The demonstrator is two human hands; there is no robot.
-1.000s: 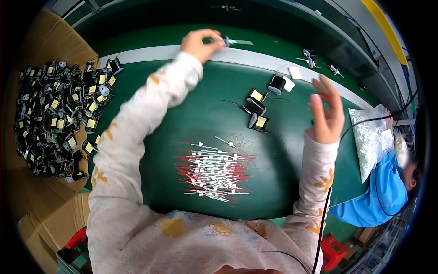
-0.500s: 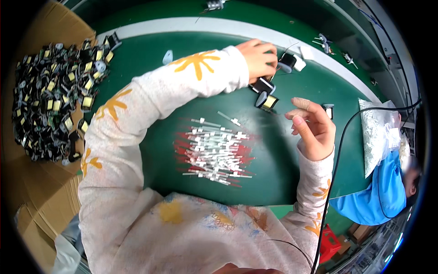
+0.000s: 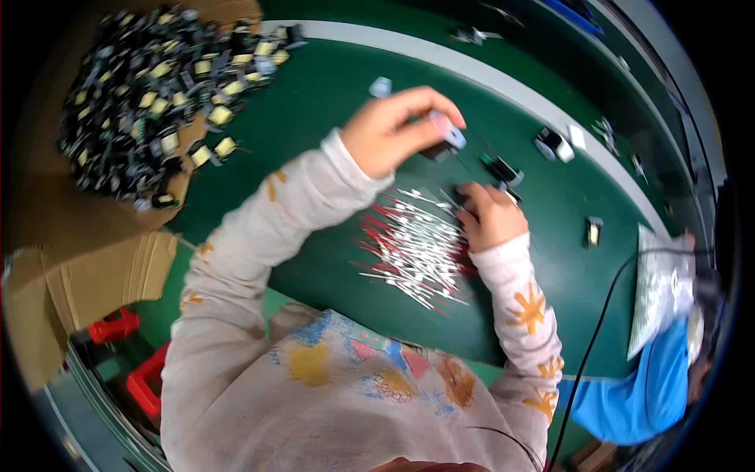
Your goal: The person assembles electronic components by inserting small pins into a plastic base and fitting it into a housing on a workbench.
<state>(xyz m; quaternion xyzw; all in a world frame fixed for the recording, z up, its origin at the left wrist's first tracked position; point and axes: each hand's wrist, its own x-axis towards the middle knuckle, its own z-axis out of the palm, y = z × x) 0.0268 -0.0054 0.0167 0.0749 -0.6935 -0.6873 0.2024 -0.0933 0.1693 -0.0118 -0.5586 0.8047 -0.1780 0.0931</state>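
My left hand is closed in a pinch on a small black module with a grey end piece, raised above the table. My right hand rests at the right edge of a pile of thin white-and-red wire leads, fingers curled together. What its fingertips hold, if anything, is hidden. Just beyond that hand lies another black module, and a part with a yellow face sits partly behind the knuckles.
A big heap of black modules with yellow pads fills the cardboard at left. More modules lie toward the right. A clear bag of white pieces and a black cable border the right side. Someone's blue sleeve shows there.
My left hand has come back nearer with a module in it. My right hand has moved left to the wire pile and its fingers have closed. The whole view has shifted.
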